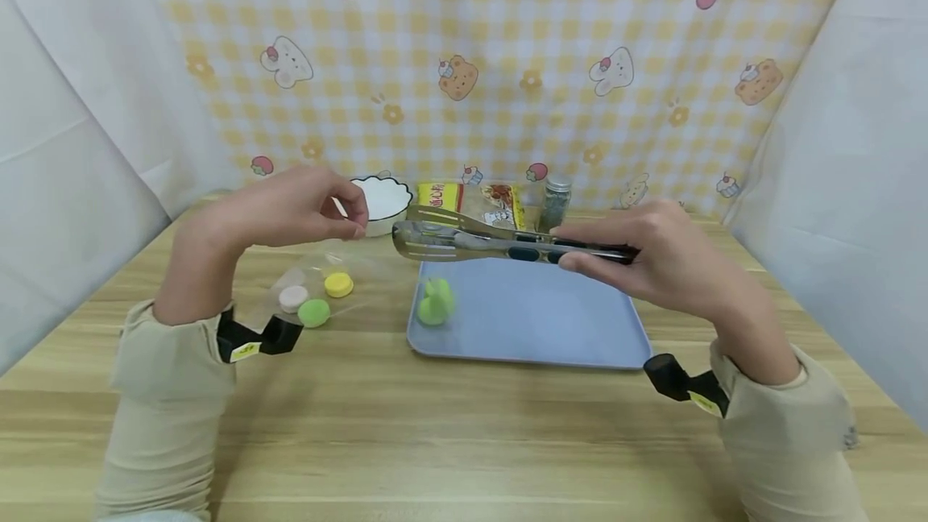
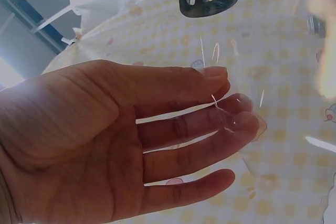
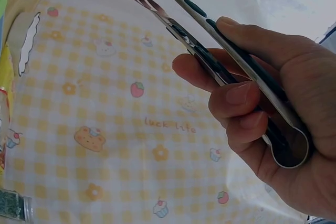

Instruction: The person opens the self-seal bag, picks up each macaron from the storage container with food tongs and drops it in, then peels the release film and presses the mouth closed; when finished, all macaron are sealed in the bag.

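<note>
Behind the tray [image 1: 551,321] on the table [image 1: 449,441], at twelve o'clock: a packet [image 1: 474,198] and a jar [image 1: 556,204]. Bowl [image 1: 384,198] near ten; discs [image 1: 314,312] at nine. A small object [image 1: 437,304] sits at the tray's nine-o'clock end. Tongs [image 1: 522,246] point toward nine.

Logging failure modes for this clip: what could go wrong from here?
1. The left hand seems to hold the clear bag only at the fingertips, so the film may slip or snag the tongs.
2. The yellow round, green round and pale pink round lie close together; the tongs' broad slotted heads could nudge neighbours.
3. The light green piece sits near the tray's left end, where a low swing might knock it.
</note>
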The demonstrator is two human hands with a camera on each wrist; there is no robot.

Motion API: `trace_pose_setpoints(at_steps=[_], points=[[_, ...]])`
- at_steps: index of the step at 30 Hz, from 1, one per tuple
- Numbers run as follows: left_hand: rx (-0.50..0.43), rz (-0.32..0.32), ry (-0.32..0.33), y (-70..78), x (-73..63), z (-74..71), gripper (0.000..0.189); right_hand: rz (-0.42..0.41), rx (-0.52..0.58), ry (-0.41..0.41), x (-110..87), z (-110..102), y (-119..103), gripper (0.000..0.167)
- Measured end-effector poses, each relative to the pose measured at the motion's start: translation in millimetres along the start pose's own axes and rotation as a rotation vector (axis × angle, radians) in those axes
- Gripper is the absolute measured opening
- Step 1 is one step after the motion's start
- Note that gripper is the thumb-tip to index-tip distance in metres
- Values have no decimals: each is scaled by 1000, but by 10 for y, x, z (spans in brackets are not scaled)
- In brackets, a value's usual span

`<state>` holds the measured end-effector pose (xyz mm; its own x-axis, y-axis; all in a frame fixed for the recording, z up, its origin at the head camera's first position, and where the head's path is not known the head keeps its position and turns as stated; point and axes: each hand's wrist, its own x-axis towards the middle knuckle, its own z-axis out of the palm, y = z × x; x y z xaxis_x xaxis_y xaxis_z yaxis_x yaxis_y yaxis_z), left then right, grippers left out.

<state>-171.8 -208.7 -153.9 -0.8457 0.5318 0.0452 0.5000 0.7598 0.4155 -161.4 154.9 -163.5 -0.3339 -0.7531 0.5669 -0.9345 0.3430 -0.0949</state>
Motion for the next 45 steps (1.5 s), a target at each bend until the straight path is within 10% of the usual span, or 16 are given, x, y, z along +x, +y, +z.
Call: trace_pose_setpoints(at_steps=[13, 22, 28, 45], points=[[-6, 10, -16, -11, -10, -13, 6, 55, -7, -150, -40, -1, 29, 23], [31, 13, 12, -1, 5, -38, 7, 427, -132, -354, -154, -67, 226, 28], [37, 17, 16, -13, -19, -43, 8, 531, -225, -420, -110, 195, 524, 33], [25, 13, 19, 4, -67, -84, 8, 592, -228, -486, -160, 309, 744, 28]])
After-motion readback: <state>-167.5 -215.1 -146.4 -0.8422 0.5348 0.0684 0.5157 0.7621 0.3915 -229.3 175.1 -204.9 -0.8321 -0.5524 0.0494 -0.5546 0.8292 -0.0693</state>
